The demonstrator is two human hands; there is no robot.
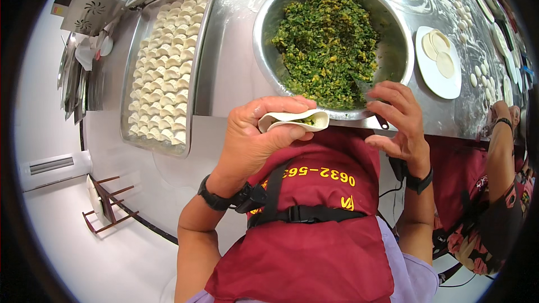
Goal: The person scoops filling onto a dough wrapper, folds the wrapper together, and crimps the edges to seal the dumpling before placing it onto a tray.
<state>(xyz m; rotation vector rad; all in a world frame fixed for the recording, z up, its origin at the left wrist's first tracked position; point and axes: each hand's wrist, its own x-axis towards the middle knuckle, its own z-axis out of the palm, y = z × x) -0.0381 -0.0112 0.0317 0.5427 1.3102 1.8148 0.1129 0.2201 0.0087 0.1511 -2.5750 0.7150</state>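
Note:
My left hand (252, 130) pinches a round dough wrapper (290, 118), folded into a half-moon with its edges still apart. Chopped green filling (306, 120) shows inside the fold. Over the near right rim of a large steel bowl (262, 63), my right hand (400, 122) has its fingers spread and nothing in its grasp. Beside those fingers a flat filling scraper leans in the bowl; its dark handle end (382, 122) sticks out over the rim. The bowl holds a mound of chopped greens with yellow bits (328, 46).
At left, a steel tray (190, 113) carries rows of folded dumplings (164, 75). Right of the bowl, a white plate (440, 86) bears several flat wrappers (445, 64). Dough pieces (484, 78) lie on the floured steel table (229, 67). Another person's arm (501, 151) reaches in at far right.

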